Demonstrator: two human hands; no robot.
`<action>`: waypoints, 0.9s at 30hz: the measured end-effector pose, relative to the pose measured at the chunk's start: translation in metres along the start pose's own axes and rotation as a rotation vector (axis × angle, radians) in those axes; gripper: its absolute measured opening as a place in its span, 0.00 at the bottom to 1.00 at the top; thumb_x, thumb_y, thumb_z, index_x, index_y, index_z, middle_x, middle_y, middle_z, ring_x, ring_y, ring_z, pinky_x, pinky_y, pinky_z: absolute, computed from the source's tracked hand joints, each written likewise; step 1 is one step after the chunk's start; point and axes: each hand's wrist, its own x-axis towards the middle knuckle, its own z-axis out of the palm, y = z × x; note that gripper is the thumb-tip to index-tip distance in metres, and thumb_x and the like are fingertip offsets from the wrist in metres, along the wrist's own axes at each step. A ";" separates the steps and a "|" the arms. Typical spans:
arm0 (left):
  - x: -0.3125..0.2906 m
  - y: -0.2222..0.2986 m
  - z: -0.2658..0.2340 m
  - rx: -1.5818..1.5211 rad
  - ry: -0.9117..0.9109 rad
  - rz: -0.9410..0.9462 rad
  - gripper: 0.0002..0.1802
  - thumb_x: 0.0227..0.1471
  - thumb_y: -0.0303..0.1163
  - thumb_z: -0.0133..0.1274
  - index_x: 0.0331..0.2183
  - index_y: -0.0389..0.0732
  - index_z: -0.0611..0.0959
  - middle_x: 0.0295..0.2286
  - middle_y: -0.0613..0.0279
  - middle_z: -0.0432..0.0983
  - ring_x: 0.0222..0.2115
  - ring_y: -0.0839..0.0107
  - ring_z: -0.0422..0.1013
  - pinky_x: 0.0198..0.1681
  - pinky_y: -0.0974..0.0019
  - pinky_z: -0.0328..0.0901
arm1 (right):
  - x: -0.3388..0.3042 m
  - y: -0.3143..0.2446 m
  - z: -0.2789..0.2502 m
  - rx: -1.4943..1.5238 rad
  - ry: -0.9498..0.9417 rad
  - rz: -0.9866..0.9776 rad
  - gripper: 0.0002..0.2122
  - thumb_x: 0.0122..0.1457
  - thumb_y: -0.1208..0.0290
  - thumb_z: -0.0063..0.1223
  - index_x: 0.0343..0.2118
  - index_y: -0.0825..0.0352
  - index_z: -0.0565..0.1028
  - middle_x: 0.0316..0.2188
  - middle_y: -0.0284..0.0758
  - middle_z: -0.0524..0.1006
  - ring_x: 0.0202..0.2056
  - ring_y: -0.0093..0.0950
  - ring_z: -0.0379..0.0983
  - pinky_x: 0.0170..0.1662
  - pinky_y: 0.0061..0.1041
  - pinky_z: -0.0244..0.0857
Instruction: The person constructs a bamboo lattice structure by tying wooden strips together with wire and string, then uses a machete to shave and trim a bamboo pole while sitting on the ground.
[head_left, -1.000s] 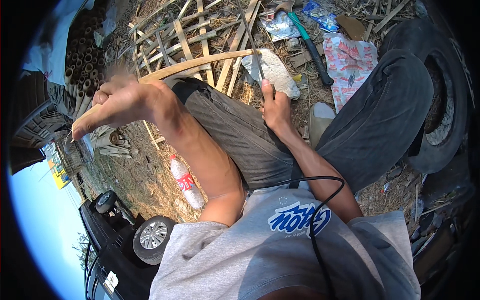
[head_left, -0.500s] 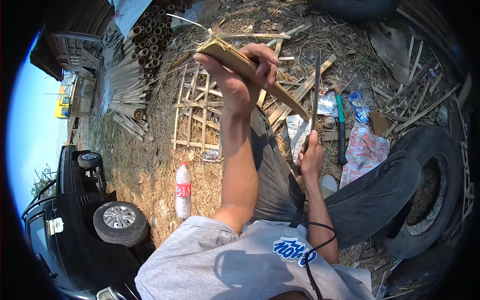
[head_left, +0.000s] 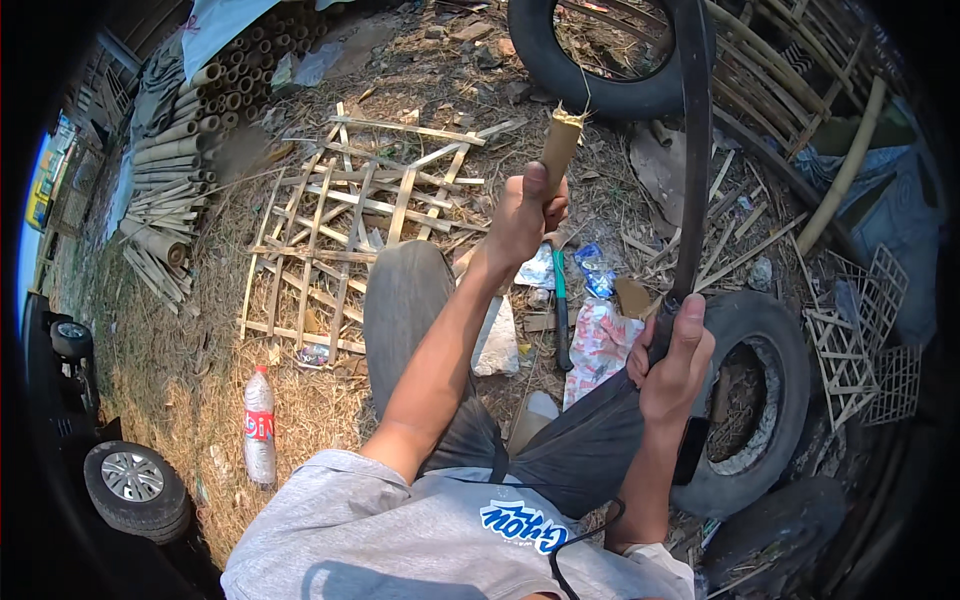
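My left hand (head_left: 520, 225) is closed round a piece of split bamboo (head_left: 562, 148), held up in front of me. Its upper end is frayed, with thin fibres sticking out; the lower part is hidden by my hand. In my right hand (head_left: 678, 368) is the dark handle of a machete (head_left: 692, 160). The long blade points up and away, to the right of the bamboo and apart from it. Beneath my hands, a tool with a green-and-black handle (head_left: 562, 320) lies on the ground beside a red-and-white printed sheet (head_left: 598, 345).
Lattices of bamboo strips (head_left: 345, 250) lie ahead on the left, before stacked bamboo poles (head_left: 215, 110). A plastic bottle (head_left: 259, 425) stands at left. One tyre (head_left: 775, 330) lies by my right knee, another tyre (head_left: 535, 50) at the far side. A vehicle wheel (head_left: 133, 480) shows at far left.
My right hand has raised the machete up and to the right. My left hand has tipped the bamboo more upright and moved lower. The view has shifted toward the right.
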 end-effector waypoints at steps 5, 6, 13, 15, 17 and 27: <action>0.000 0.004 0.009 0.141 -0.128 -0.032 0.43 0.53 0.78 0.26 0.18 0.44 0.62 0.14 0.75 0.50 0.14 0.82 0.50 0.17 0.72 0.44 | 0.002 -0.031 -0.010 -0.300 -0.127 -0.239 0.32 0.67 0.40 0.35 0.17 0.68 0.66 0.10 0.27 0.62 0.12 0.17 0.56 0.15 0.20 0.46; 0.001 0.004 0.015 0.142 -0.147 -0.031 0.43 0.54 0.78 0.25 0.17 0.44 0.62 0.14 0.74 0.51 0.14 0.81 0.50 0.17 0.72 0.44 | 0.003 -0.032 -0.011 -0.330 -0.175 -0.250 0.32 0.67 0.41 0.36 0.17 0.68 0.66 0.10 0.27 0.62 0.12 0.17 0.56 0.16 0.20 0.46; -0.005 0.001 0.012 0.049 -0.212 -0.036 0.42 0.58 0.73 0.27 0.17 0.44 0.64 0.14 0.72 0.56 0.16 0.80 0.53 0.19 0.71 0.49 | 0.014 0.031 -0.019 -0.484 -0.026 -0.014 0.32 0.67 0.42 0.38 0.16 0.68 0.67 0.09 0.28 0.63 0.11 0.18 0.58 0.14 0.21 0.48; -0.002 0.000 0.019 0.089 -0.240 -0.042 0.43 0.53 0.78 0.27 0.18 0.44 0.62 0.15 0.73 0.53 0.15 0.81 0.52 0.19 0.73 0.47 | 0.006 0.023 -0.021 -0.264 -0.031 0.036 0.31 0.67 0.42 0.38 0.17 0.67 0.66 0.09 0.28 0.61 0.10 0.17 0.56 0.13 0.19 0.46; -0.006 -0.005 0.023 0.102 -0.249 -0.066 0.43 0.53 0.78 0.28 0.18 0.44 0.63 0.15 0.73 0.53 0.16 0.81 0.52 0.19 0.73 0.47 | -0.005 -0.005 -0.016 -0.186 -0.071 -0.036 0.32 0.66 0.40 0.35 0.17 0.67 0.65 0.09 0.27 0.60 0.10 0.17 0.55 0.14 0.19 0.46; -0.002 -0.017 0.035 0.239 -0.329 -0.007 0.45 0.59 0.72 0.22 0.16 0.39 0.64 0.13 0.70 0.56 0.17 0.76 0.54 0.20 0.67 0.51 | 0.018 0.016 -0.024 -0.360 0.019 0.150 0.32 0.66 0.40 0.38 0.15 0.66 0.65 0.09 0.27 0.61 0.10 0.18 0.57 0.14 0.20 0.47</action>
